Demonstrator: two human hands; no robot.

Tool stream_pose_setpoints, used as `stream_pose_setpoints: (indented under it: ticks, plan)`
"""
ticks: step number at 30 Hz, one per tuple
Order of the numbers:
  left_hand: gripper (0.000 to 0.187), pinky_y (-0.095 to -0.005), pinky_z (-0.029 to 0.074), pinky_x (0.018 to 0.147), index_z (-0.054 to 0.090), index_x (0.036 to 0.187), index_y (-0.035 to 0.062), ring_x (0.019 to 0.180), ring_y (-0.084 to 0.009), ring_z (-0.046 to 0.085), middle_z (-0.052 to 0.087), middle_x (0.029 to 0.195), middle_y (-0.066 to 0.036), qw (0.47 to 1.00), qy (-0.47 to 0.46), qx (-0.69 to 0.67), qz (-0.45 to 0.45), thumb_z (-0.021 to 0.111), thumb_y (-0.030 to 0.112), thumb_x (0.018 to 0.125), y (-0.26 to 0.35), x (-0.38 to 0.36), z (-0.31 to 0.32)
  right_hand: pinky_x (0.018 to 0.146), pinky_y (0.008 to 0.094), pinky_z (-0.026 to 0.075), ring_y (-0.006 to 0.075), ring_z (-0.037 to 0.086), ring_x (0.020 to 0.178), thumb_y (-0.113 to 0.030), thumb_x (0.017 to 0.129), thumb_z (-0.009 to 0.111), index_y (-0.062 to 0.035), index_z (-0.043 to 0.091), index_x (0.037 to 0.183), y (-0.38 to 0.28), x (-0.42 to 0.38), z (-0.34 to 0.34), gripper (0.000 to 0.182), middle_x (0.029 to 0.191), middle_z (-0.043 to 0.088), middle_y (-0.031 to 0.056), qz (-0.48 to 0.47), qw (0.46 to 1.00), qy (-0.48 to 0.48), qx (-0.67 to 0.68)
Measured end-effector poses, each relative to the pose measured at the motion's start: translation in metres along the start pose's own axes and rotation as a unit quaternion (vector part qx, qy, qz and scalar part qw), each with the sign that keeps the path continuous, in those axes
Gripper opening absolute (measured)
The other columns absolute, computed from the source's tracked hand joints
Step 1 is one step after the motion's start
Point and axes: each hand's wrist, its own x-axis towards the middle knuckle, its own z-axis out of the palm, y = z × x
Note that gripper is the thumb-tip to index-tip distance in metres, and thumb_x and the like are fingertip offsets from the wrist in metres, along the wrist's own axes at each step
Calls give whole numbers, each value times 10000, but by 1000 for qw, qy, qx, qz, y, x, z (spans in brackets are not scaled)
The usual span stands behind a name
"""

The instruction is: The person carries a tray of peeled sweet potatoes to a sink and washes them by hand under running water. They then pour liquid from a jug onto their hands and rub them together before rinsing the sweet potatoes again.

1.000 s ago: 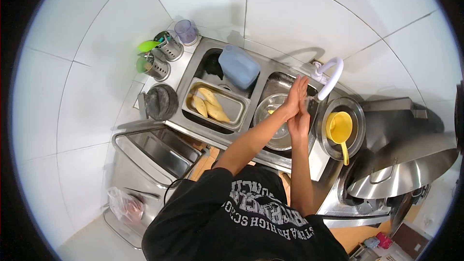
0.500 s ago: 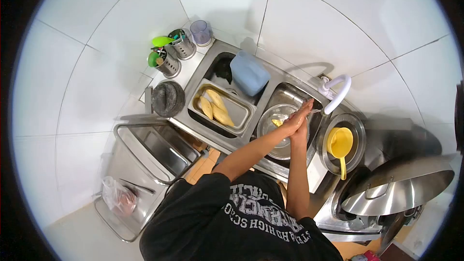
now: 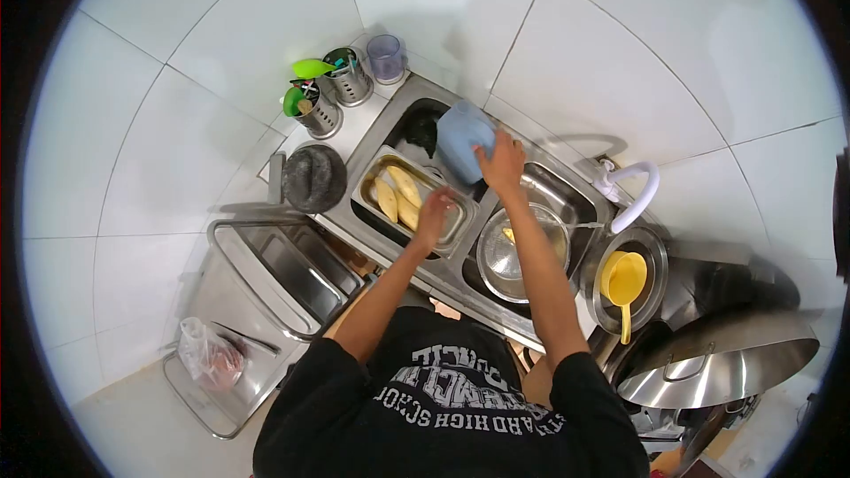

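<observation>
My right hand [image 3: 503,164] is at the right side of a blue plastic jug [image 3: 462,137], thumb on its near face and fingers around its edge. The jug stands tilted in the left sink basin. My left hand [image 3: 432,217] hovers over the right end of a metal tray [image 3: 462,223], fingers loosely apart and nothing visible in them. Several peeled, pale yellow pieces that look like bananas [image 3: 405,184] lie in the tray's left part. In the right basin, water from the white faucet [image 3: 639,199] runs beside a metal strainer bowl [image 3: 509,265] with small yellow scraps.
A yellow dipper [image 3: 624,276] rests in a metal bowl [image 3: 660,288] right of the sink. Beyond it is a large metal lid [image 3: 735,363]. At left stand a stone mortar [image 3: 312,179], utensil holders [image 3: 350,84] and a clear cup [image 3: 386,57]. A plastic bag [image 3: 211,358] lies on a metal rack.
My hands have parted from being pressed together over the right basin. Both moved left, the right to the blue jug, the left above the tray. The jug has turned slightly.
</observation>
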Motion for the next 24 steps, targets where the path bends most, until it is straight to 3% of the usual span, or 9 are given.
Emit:
stream_pose_setpoints:
  ticks: [4, 6, 8, 10, 12, 16, 23, 24]
  plan:
    - [459, -362, 426, 854, 456, 1280, 126, 1075, -191, 541, 558, 1225, -27, 996, 65, -49, 21, 449, 444, 948, 39, 16, -45, 821, 457, 441, 369, 563, 985, -312, 798, 678, 12, 582, 1075, 0, 30, 4, 437, 970, 633, 196, -18, 997, -33, 68]
    - [468, -394, 412, 904, 416, 1321, 118, 1119, -215, 519, 519, 1283, -39, 985, 116, -122, 37, 388, 428, 972, 60, 22, -57, 684, 406, 480, 325, 618, 785, -331, 769, 713, 11, 628, 995, -9, 45, -23, 419, 825, 643, 188, 0, 987, 73, 141]
    - [470, -401, 396, 932, 386, 1347, 117, 1152, -225, 497, 486, 1321, -43, 980, 129, -144, 42, 362, 411, 981, 76, 29, -60, 583, 334, 486, 252, 607, 606, -344, 733, 755, 15, 650, 946, -31, 69, -86, 430, 703, 633, 160, -12, 980, 70, 189]
    - [472, -408, 381, 959, 356, 1372, 117, 1184, -235, 474, 452, 1359, -48, 977, 135, -160, 48, 336, 395, 991, 88, 33, -59, 564, 282, 476, 173, 578, 566, -337, 707, 783, 15, 672, 889, -49, 84, -141, 412, 641, 627, 111, -19, 966, 109, 235]
    - [472, -419, 350, 996, 304, 1407, 129, 1251, -244, 414, 395, 1407, -51, 947, 107, -295, 65, 312, 364, 999, 98, 41, -49, 571, 279, 476, 164, 576, 575, -327, 700, 790, 14, 678, 874, -57, 93, -184, 399, 659, 632, 96, 15, 958, 79, 274]
    - [473, -467, 296, 1039, 290, 1404, 130, 1294, -266, 365, 343, 1447, -38, 903, 62, -416, 84, 281, 373, 998, 115, 55, -28, 577, 266, 471, 143, 569, 590, -295, 671, 812, 4, 689, 819, -57, 101, -227, 355, 690, 631, 68, 66, 930, 47, 358]
    - [436, -494, 273, 1060, 350, 1348, 136, 1277, -274, 385, 419, 1389, -58, 891, -24, -445, 88, 237, 366, 995, 137, 49, 5, 587, 239, 466, 143, 572, 614, -288, 669, 819, 14, 688, 857, -56, 102, -274, 379, 725, 630, 81, 47, 907, 51, 416]
    - [435, -487, 287, 1055, 376, 1334, 119, 1266, -269, 398, 442, 1366, -70, 863, -45, -500, 62, 247, 356, 992, 140, 42, 12, 595, 233, 470, 141, 578, 621, -288, 669, 820, 14, 691, 866, -54, 102, -279, 383, 729, 631, 82, 48, 908, 56, 413]
